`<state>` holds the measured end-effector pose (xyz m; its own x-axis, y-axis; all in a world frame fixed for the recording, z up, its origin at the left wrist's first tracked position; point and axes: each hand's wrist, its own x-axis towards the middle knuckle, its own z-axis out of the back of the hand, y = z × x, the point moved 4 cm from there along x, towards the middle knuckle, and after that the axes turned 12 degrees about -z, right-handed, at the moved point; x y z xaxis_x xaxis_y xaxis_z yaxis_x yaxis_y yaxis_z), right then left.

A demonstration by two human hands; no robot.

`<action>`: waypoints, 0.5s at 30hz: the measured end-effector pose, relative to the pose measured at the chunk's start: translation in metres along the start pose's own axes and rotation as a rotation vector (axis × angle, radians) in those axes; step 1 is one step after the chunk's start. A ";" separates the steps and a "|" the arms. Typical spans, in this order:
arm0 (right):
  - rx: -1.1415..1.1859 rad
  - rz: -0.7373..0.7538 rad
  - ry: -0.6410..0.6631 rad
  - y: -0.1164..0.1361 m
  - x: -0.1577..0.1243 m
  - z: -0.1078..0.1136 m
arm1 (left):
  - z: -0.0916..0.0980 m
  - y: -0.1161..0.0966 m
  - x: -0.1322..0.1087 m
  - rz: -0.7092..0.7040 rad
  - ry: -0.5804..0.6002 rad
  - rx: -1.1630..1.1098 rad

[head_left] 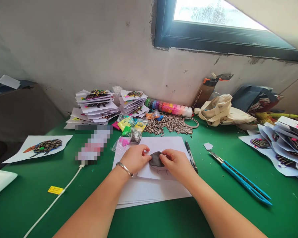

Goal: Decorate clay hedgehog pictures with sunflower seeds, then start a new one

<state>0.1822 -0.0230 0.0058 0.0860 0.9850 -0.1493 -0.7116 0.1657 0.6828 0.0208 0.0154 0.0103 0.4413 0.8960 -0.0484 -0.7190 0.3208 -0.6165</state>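
A flattened piece of dark grey modelling clay point(156, 160) lies on a small white sheet of paper point(145, 173), with a few short drawn lines showing below it. My left hand point(137, 159) has its fingers curled in, thumb and fingertips at the clay's left edge. Thumb and forefinger of my right hand point(175, 162) pinch the clay's right edge. Underneath are larger white sheets point(131, 195). A black pen point(191, 157) rests along their right side.
Clay packets point(125, 125), sunflower seeds point(157, 126) and stacked seed pictures point(96, 107) lie behind. A blue utility knife point(243, 180) and more pictures point(278, 148) are at right. A seed picture point(39, 148) and a cabled, blurred-out device point(94, 145) are at left.
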 end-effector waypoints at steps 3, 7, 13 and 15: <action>-0.029 -0.017 -0.004 -0.001 0.000 0.002 | -0.001 -0.001 -0.001 -0.013 0.007 0.030; -0.078 -0.040 -0.003 -0.003 0.000 0.004 | -0.003 -0.003 -0.001 -0.028 0.011 0.066; -0.132 -0.095 -0.032 -0.012 0.000 0.010 | -0.004 -0.004 -0.001 -0.033 0.015 0.117; -0.142 -0.093 -0.034 -0.014 -0.001 0.013 | -0.005 -0.004 -0.001 -0.034 0.018 0.133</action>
<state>0.2010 -0.0256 0.0057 0.1778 0.9672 -0.1815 -0.7909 0.2502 0.5585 0.0258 0.0118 0.0093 0.4751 0.8788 -0.0438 -0.7679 0.3898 -0.5083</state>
